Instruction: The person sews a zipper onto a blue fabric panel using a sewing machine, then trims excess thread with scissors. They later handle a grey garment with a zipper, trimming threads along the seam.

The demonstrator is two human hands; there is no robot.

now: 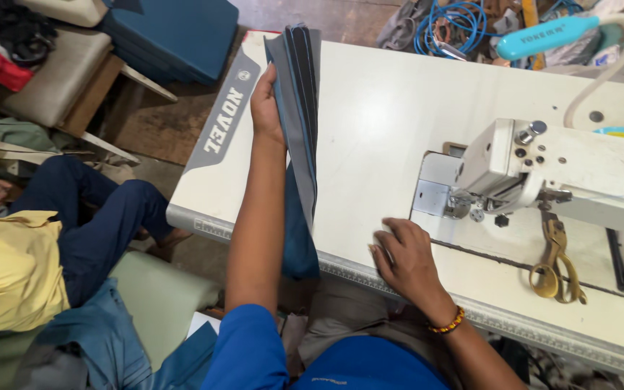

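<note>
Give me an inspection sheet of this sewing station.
Surface: white sewing table, mostly bare.
Job's things: stack of dark blue fabric pieces, standing on edge.
Clutter: brass scissors beside the sewing machine.
Grippers: left hand grips the stack; right hand rests flat on the table edge.
Cables: blue coil past the far edge.
Surroundings: seated person at left; blue cushions on the floor.

Blue-grey fabric strip; white table; brass-coloured scissors.
</note>
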